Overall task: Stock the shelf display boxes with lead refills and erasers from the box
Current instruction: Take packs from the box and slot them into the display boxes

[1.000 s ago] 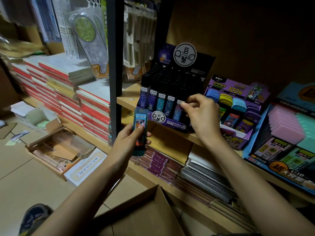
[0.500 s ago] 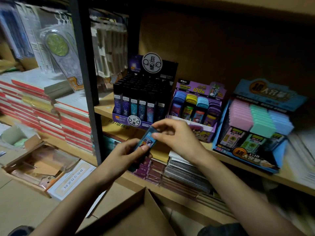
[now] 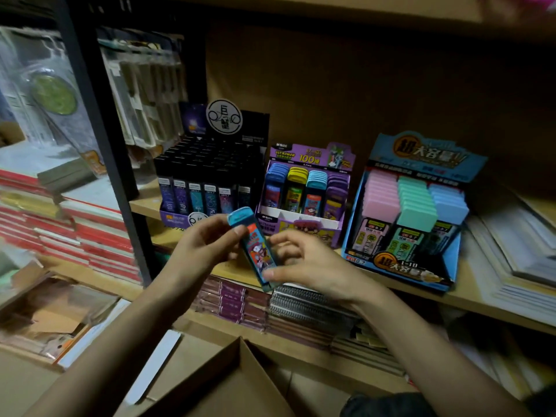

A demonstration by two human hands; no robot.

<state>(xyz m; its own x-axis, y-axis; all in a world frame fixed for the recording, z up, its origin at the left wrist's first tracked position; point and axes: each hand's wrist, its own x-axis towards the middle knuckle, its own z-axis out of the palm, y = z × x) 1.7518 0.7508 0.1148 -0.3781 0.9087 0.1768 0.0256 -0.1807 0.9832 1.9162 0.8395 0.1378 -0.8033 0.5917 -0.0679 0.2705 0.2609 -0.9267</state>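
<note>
A light-blue lead refill case (image 3: 253, 246) with a cartoon label is held tilted in front of the shelf edge. My left hand (image 3: 202, 245) grips its upper part, and my right hand (image 3: 304, 263) pinches its lower end. Behind them on the shelf stand three display boxes: a black and purple one (image 3: 210, 179) full of dark refill tubes, a purple one (image 3: 304, 194) with blue, yellow, light-blue and purple cases, and a blue one (image 3: 412, 212) with pink, green and blue packs. An open cardboard box (image 3: 231, 383) sits below my arms.
A black shelf upright (image 3: 102, 139) stands left of the display boxes. Stacks of red-edged notebooks (image 3: 75, 224) lie further left, spiral notebooks (image 3: 304, 308) on the lower shelf, and paper stacks (image 3: 511, 260) at the right. Flat cartons lie on the floor at the left.
My right hand left the black display box and came down to the case held by my left hand. Both hands now hold it, and the view has shifted to the right.
</note>
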